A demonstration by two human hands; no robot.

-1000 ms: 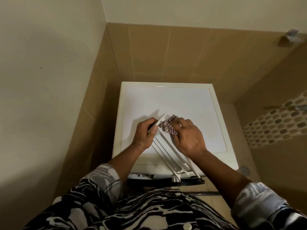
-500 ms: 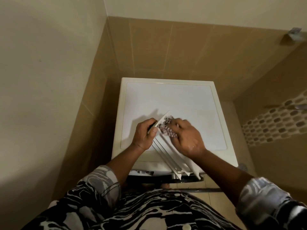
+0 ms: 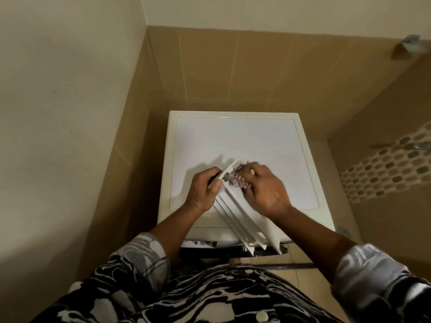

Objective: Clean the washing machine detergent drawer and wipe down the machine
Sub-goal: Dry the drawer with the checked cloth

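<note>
Head view: both forearms reach forward over the washer (image 3: 233, 141), sleeves pushed up toward the elbows. The left hand (image 3: 203, 190) is closed round the far end of the drawer (image 3: 247, 227), thumb lying across its top edge and fingers wrapped underneath. The right hand (image 3: 265, 190) lies palm down on the drawer just beside the left, its bent fingers holding a cloth (image 3: 238, 179) against the drawer's far end. This hand is blurred, so the exact finger grip is unclear.

The drawer is white, long and narrow. It lies on a diagonal above the washer's top, with its far end near the middle of the lid and its near end sticking out past the front edge. The far end casts a shadow on the lid, and I cannot tell whether the drawer touches the top. Raised ribs run along its length. The cloth is small, bunched and patterned in dark and pale patches.

What the drawer's compartments hold cannot be seen. The washer is white with a cream rim and stands in a corner of tan tiled walls (image 3: 210, 73).
</note>
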